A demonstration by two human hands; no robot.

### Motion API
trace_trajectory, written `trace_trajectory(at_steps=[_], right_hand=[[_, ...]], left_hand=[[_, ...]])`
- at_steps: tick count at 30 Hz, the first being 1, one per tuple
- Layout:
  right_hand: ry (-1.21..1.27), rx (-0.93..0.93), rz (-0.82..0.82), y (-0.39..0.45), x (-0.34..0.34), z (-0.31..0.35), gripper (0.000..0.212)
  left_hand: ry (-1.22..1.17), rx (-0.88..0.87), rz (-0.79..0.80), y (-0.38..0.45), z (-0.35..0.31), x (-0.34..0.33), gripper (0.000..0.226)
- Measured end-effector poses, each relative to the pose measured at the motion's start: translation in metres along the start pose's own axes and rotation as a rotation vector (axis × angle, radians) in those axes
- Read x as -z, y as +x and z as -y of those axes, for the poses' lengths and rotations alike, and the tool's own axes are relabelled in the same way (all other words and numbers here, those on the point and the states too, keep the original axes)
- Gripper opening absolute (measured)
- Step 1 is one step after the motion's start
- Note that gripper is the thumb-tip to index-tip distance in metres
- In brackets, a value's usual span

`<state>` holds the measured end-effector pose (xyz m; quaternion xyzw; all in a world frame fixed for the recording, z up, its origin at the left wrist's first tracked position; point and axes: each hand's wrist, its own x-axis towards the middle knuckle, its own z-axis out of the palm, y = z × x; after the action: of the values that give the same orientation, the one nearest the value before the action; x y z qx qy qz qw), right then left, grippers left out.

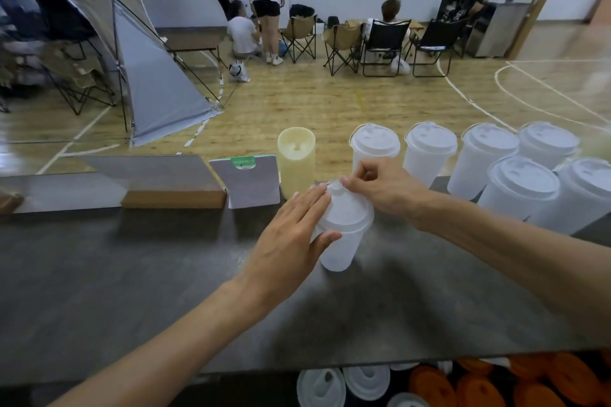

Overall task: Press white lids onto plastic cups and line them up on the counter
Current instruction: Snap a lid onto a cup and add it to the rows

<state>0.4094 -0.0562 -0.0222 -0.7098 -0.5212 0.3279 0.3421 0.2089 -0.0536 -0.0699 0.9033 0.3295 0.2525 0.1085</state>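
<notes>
Head view: frosted plastic cup (337, 251) is standing mid-counter (132, 274), w/ a white lid (347, 208) sitting on its rim. Left hand (291, 238) is lying flat, fingers straight, along the lid's left edge, thumb hooking under the rim against the cup wall. Right hand (380, 188) is curling its fingers & pinching at the lid's far edge near the sip tab. Step in hand, prob: seating this lid. Can't tell if the rim is fully snapped all round. Next move is likely calling for even downward pressure round the edge, then sliding the cup right to join the lidded cups (489, 162) standing in rows at the counter's right end. Just behind, a pale yellow cylinder (296, 158) & a small card stand (248, 180) are standing close by. Spare lids (344, 385) are lying below the counter's near edge.
</notes>
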Motion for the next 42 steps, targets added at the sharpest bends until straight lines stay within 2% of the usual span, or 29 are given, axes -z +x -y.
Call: trace_trajectory(at_steps=[6,10,13,19,24,27,32,36,38,40,42], right_hand=[[0.073,-0.074,0.094,-0.018,0.017,-0.005,0.012],[0.147,-0.064,0.01,-0.027,0.007,-0.01,0.01],[0.163,-0.049,0.0,-0.034,0.004,-0.012,0.016],[0.141,-0.03,0.09,-0.051,0.004,-0.021,0.035],[0.115,0.015,0.059,-0.056,-0.003,-0.029,0.04],[0.119,-0.003,0.081,-0.054,0.001,-0.024,0.037],[0.101,-0.01,0.09,-0.056,-0.004,-0.017,0.05],[0.084,-0.002,0.085,-0.057,-0.008,-0.022,0.051],[0.014,0.046,0.066,-0.058,-0.007,-0.024,0.048],[-0.181,0.161,-0.036,-0.058,-0.005,-0.025,0.041],[-0.39,0.276,-0.09,-0.058,-0.002,-0.026,0.048]], left_hand=[[-0.002,-0.014,-0.014,-0.001,0.0,0.0,0.065],[-0.015,-0.02,-0.028,0.0,0.001,-0.002,0.065],[-0.021,-0.018,-0.031,0.0,0.001,-0.003,0.065],[-0.006,-0.018,-0.039,-0.001,0.003,-0.005,0.064],[-0.022,-0.017,-0.041,-0.001,0.005,-0.008,0.065],[-0.043,-0.021,-0.037,-0.001,0.004,-0.007,0.067],[-0.081,-0.014,-0.031,-0.002,0.003,-0.006,0.066],[-0.1,-0.017,-0.054,-0.004,0.006,-0.009,0.063],[-0.103,-0.005,-0.077,-0.005,0.005,-0.011,0.06],[-0.128,0.039,-0.142,-0.003,-0.001,-0.018,0.056],[-0.232,0.144,-0.221,-0.001,-0.012,-0.026,0.052]])
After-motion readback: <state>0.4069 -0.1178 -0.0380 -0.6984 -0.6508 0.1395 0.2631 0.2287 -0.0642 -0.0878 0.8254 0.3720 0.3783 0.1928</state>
